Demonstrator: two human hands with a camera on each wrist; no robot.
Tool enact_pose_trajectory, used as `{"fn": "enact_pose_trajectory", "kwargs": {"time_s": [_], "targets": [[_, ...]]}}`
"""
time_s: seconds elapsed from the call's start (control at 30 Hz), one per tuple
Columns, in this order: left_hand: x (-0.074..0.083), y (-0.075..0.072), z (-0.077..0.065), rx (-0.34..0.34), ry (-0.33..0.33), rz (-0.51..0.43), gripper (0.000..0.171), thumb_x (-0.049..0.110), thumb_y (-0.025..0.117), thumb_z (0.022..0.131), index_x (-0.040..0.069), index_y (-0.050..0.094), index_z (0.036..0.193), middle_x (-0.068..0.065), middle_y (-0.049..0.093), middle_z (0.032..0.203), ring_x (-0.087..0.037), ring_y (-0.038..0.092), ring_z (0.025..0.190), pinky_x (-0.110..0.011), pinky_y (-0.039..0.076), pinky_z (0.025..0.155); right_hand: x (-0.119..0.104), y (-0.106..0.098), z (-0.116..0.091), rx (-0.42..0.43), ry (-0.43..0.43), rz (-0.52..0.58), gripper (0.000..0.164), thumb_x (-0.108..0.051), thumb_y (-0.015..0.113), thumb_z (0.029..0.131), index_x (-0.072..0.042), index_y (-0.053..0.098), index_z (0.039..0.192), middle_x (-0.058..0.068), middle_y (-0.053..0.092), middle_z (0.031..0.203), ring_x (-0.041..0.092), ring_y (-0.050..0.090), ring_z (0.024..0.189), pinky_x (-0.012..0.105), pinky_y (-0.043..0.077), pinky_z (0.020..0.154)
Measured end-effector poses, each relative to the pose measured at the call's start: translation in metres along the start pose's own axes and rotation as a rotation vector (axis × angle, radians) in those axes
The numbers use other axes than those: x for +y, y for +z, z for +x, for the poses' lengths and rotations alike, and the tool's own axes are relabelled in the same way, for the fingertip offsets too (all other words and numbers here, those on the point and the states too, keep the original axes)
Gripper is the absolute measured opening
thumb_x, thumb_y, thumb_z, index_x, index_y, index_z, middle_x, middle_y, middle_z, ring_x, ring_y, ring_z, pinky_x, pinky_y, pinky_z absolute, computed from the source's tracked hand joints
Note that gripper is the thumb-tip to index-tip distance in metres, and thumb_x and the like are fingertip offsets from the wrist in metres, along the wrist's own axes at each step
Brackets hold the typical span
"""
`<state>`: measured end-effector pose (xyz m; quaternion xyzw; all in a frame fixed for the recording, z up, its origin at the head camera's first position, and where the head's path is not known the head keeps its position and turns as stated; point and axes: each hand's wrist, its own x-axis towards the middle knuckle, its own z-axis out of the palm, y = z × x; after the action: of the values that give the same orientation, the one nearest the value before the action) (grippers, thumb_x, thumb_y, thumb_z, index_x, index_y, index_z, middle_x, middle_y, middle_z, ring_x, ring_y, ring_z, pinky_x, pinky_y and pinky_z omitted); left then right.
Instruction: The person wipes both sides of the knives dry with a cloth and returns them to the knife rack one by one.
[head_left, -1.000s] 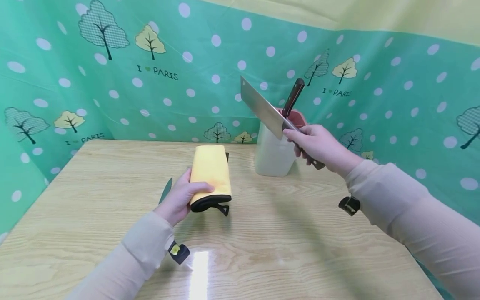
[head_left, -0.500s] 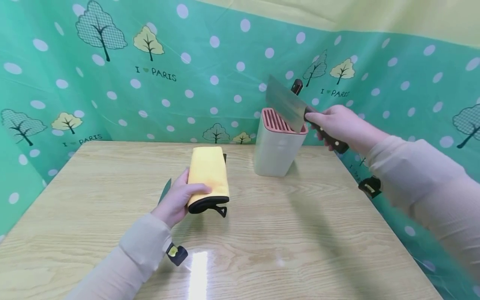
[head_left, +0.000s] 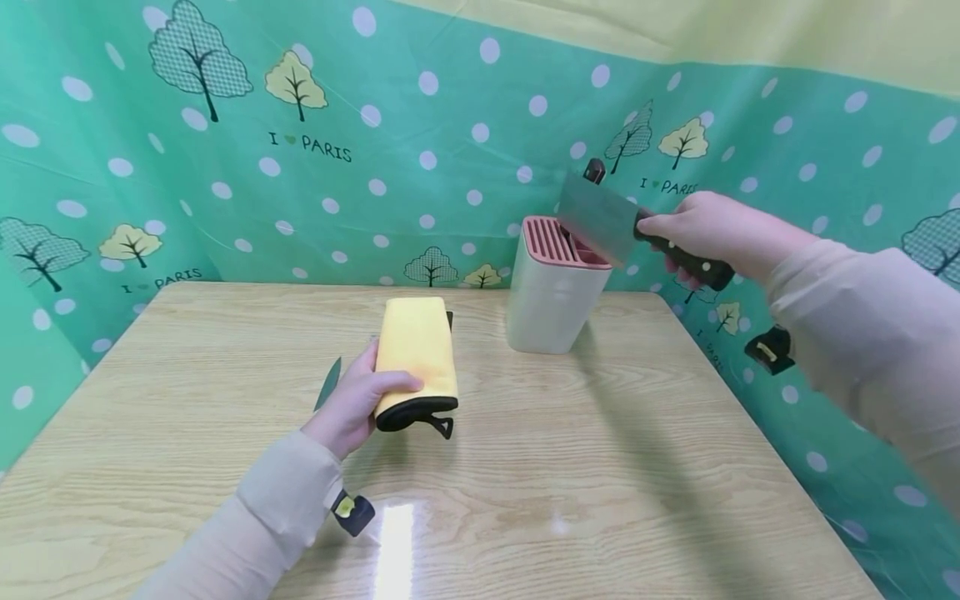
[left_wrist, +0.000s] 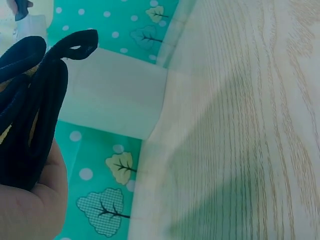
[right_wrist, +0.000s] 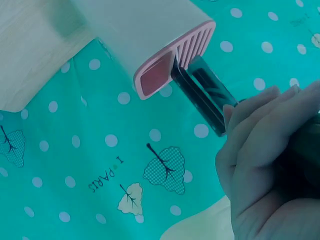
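Observation:
My right hand [head_left: 708, 229] grips the dark handle of a cleaver [head_left: 600, 218]. Its broad blade points left, overlapping the top right corner of a white knife block [head_left: 551, 304]; whether it touches the block I cannot tell. Another knife's dark handle [head_left: 595, 170] sticks up out of the block, partly behind the blade; the right wrist view shows this knife handle [right_wrist: 200, 102] beside the pink slots. With thumb on top, my left hand [head_left: 352, 400] holds a folded yellow cloth [head_left: 416, 346] with black edging and a loop [left_wrist: 77, 46] above the table.
A dark blade tip [head_left: 327, 383] shows left of my left hand, and a small black piece [head_left: 450, 319] behind the cloth's right side. The wooden table [head_left: 525, 483] meets a green dotted curtain [head_left: 420, 183] at the back.
My right hand has moved to the right and up with the cleaver, uncovering the block's slotted pink top. My left hand and the cloth have stayed nearly in place.

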<state>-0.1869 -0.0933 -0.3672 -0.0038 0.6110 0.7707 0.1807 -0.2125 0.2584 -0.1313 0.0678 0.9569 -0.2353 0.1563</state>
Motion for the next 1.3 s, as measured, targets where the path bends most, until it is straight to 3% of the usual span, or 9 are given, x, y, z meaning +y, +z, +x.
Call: {"fn": "enact_pose_trajectory", "kwargs": {"time_s": [0.2,0.5,0.67,0.9,1.3], "targets": [[-0.001,-0.001,-0.001,-0.007,-0.004,-0.011,0.083,-0.001,0.066,0.08,0.014,0.025,0.15,-0.007,0.058,0.115,-0.014,0.067,0.094,-0.026,0.057,0.081,-0.005,-0.003,0.0,-0.019,0.007,-0.064,0.053,-0.047,0.04,0.103,0.003,0.057,0.099,0.002,0.058,0.068,0.013,0.056,0.056,0.031,0.051,0.055],[-0.002,-0.001,-0.002,-0.008,0.003,-0.018,0.081,-0.002,0.065,0.081,0.013,0.026,0.15,-0.004,0.06,0.112,-0.013,0.068,0.093,-0.026,0.058,0.081,-0.017,-0.014,0.001,-0.07,0.014,-0.164,0.056,-0.047,0.038,0.104,0.005,0.059,0.102,0.002,0.061,0.069,0.014,0.059,0.056,0.031,0.054,0.058],[-0.002,-0.001,-0.002,-0.001,0.008,-0.018,0.079,-0.002,0.066,0.081,0.012,0.028,0.149,-0.004,0.061,0.11,-0.013,0.067,0.092,-0.025,0.057,0.081,-0.026,-0.026,0.002,-0.102,0.018,-0.195,0.054,-0.045,0.039,0.104,0.006,0.055,0.112,0.002,0.064,0.073,0.013,0.061,0.058,0.03,0.054,0.061],[-0.001,-0.002,-0.003,0.001,0.01,-0.021,0.078,-0.002,0.066,0.08,0.01,0.029,0.148,-0.004,0.061,0.11,-0.013,0.068,0.092,-0.026,0.058,0.081,-0.038,-0.033,0.002,-0.095,0.028,-0.284,0.053,-0.042,0.039,0.105,0.008,0.057,0.108,0.002,0.066,0.071,0.013,0.065,0.056,0.029,0.057,0.059],[-0.001,-0.003,-0.003,-0.001,0.003,-0.021,0.079,-0.002,0.065,0.081,0.01,0.027,0.15,-0.004,0.06,0.113,-0.013,0.068,0.094,-0.025,0.057,0.081,-0.039,-0.036,0.002,-0.11,0.029,-0.237,0.05,-0.04,0.038,0.106,0.008,0.05,0.115,0.001,0.065,0.07,0.013,0.063,0.055,0.028,0.056,0.059]]}}
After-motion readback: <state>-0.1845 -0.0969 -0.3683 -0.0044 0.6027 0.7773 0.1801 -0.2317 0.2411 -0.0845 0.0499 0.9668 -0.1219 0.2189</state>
